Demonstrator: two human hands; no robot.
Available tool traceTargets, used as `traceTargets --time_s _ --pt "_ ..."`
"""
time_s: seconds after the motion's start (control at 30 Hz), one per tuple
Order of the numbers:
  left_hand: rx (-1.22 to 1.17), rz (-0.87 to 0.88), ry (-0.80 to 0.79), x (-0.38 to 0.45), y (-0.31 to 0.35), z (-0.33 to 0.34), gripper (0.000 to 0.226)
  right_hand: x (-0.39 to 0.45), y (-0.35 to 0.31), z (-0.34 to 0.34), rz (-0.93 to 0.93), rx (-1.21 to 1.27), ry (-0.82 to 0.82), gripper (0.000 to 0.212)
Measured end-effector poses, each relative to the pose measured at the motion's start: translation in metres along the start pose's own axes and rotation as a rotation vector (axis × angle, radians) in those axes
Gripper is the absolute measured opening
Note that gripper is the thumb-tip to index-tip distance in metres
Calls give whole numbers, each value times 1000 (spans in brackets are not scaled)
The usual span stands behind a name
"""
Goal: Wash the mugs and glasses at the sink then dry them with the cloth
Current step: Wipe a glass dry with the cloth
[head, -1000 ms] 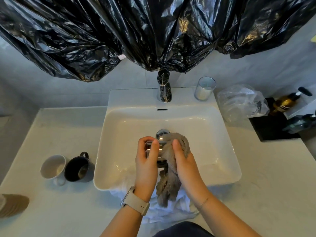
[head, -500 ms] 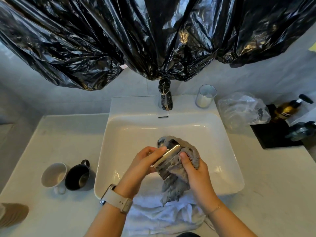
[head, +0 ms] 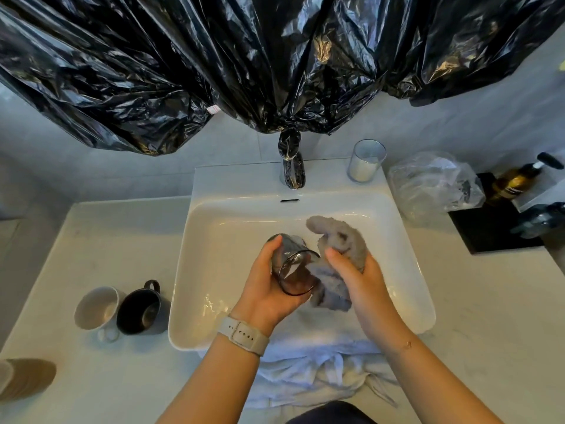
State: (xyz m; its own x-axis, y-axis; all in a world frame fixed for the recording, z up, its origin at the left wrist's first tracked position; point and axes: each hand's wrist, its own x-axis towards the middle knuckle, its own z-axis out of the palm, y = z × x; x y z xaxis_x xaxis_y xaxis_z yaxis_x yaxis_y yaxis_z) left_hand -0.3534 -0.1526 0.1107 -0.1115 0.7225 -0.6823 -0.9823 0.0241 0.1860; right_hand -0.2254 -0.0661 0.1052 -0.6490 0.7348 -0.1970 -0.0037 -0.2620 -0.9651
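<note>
While left hand (head: 269,289) grips glass (head: 292,266), right hand (head: 357,280) clutching cloth (head: 339,240)

Two mugs stand left of the sink (head: 406,301): one white mug (head: 95,307) and one dark mug (head: 139,310). Two glasses show: one smoky glass (head: 292,266) over the sink and one clear glass (head: 366,161) on its back ledge. There are two cloths: a grey cloth (head: 339,243) over the sink and a white cloth (head: 308,368) draped at its front edge. Right of the sink sit two bottles: an amber pump bottle (head: 516,180) and a dark bottle (head: 541,218). There are also one tap (head: 292,172) and one clear plastic bag (head: 434,182).
</note>
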Motion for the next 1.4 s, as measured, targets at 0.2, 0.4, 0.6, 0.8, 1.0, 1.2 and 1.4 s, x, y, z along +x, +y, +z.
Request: traceTargets --time_s 0.2,0.4,0.6,0.8,1.0,1.2,1.4 --pt "-67 145 20 8 -11 6 62 -21 22 -3 189 -67 -235 71" --pt "-10 199 -43 8 -29 6 43 -1 17 0 -107 -458 43 25" --pt "561 450 -7 4 -15 -9 46 12 9 -15 -205 -804 50 17" --pt "954 712 26 10 0 -11 33 17 5 -3 12 -587 -26 16" --pt "829 222 125 12 14 -8 37 13 4 -3 -294 -960 -114 12" --pt "831 248 146 10 4 -10 37 23 -1 -15 -496 -1139 -186 9" --pt "955 1022 261 14 -13 -11 11 26 32 11 768 206 -89 19"
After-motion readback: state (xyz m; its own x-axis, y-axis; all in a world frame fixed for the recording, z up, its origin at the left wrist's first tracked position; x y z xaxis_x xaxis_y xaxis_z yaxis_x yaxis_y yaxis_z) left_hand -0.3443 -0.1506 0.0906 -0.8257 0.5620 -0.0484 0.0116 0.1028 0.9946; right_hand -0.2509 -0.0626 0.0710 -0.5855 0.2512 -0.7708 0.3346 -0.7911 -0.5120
